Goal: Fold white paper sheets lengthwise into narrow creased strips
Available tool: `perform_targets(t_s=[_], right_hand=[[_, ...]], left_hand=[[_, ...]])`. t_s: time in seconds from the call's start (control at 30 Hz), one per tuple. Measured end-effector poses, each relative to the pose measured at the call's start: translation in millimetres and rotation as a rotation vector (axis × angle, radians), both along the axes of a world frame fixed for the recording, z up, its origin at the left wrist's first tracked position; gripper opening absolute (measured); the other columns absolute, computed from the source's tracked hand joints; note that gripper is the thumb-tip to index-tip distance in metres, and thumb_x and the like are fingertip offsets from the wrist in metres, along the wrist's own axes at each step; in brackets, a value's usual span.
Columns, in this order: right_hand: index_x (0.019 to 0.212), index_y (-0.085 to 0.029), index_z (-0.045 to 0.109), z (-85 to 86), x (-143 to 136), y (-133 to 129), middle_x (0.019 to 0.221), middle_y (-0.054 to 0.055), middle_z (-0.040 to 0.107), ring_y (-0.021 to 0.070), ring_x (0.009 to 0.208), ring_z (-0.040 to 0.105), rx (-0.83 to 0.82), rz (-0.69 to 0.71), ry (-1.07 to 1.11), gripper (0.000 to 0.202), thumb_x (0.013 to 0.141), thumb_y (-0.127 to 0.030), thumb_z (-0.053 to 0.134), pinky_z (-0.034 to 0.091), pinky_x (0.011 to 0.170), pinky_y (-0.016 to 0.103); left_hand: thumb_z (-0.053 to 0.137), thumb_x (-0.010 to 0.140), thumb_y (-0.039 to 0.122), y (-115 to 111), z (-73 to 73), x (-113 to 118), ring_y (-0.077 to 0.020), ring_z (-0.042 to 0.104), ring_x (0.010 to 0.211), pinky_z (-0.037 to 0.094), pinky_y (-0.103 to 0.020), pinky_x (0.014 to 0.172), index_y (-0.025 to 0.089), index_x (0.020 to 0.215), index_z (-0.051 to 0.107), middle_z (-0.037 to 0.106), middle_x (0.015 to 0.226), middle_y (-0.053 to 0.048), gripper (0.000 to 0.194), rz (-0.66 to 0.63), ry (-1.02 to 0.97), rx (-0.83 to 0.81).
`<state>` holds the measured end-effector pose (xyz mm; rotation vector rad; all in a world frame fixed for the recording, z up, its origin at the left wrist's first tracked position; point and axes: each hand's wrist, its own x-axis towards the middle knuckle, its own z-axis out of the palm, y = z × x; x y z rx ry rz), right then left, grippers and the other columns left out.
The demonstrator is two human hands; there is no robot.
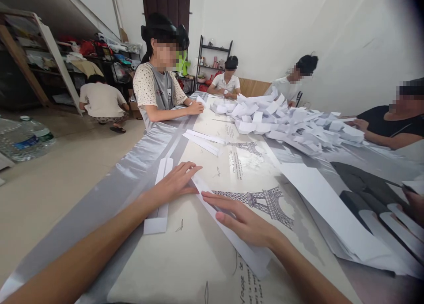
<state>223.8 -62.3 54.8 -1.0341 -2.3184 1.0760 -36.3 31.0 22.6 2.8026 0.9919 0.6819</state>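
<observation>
A long white paper strip [236, 242] lies slanting across the printed table cover, under my two hands. My left hand [175, 182] rests at its far end, fingers stretched out and thumb apart. Flat along the strip's middle lies my right hand [240, 215], its fingers extended and the thumb a little apart. Part of the strip is hidden beneath the hands. Left of it, a folded white strip [155, 225] passes under my left wrist. Farther away, more folded strips [205, 141] lie on the cover.
A big heap of folded white papers [265, 114] covers the far right of the table [149, 260]. White sheets [327, 207] are stacked at the right, beside a dark bag [361, 184]. Several people sit around the table; another person [102, 96] crouches at the left.
</observation>
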Motion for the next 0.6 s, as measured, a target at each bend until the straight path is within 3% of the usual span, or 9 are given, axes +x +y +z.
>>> perform_targets(t_s=[0.2, 0.43, 0.6], right_hand=[[0.155, -0.041, 0.029, -11.5, 3, 6, 0.161, -0.005, 0.033, 0.0274, 0.148, 0.033, 0.162, 0.019, -0.117, 0.058, 0.102, -0.052, 0.048, 0.035, 0.119, 0.058], [0.16, -0.035, 0.017, -20.1, 2, 4, 0.166, -0.001, 0.023, 0.0262, 0.151, 0.026, 0.275, 0.043, -0.212, 0.068, 0.102, -0.049, 0.049, 0.032, 0.122, 0.052], [0.161, -0.032, 0.015, -23.4, 2, 4, 0.166, 0.001, 0.024, 0.0245, 0.151, 0.026, 0.308, 0.058, -0.238, 0.067, 0.103, -0.048, 0.046, 0.032, 0.122, 0.05]], left_hand=[[0.063, 0.096, 0.039, -3, 5.2, 0, -0.0281, 0.052, 0.121, 0.048, -0.044, 0.098, 0.023, 0.143, 0.041, 0.053, 0.129, -0.012, 0.055, 0.042, 0.058, 0.037], [0.053, 0.102, 0.022, -8, 17.2, -4, -0.0227, 0.06, 0.119, 0.047, -0.04, 0.102, 0.021, 0.121, 0.064, 0.067, 0.124, -0.01, 0.022, -0.24, 0.137, 0.283], [0.049, 0.104, 0.023, -6, 17.1, -12, -0.0197, 0.068, 0.112, 0.052, -0.033, 0.097, 0.02, 0.116, 0.068, 0.073, 0.119, -0.007, 0.023, -0.274, 0.206, 0.327]])
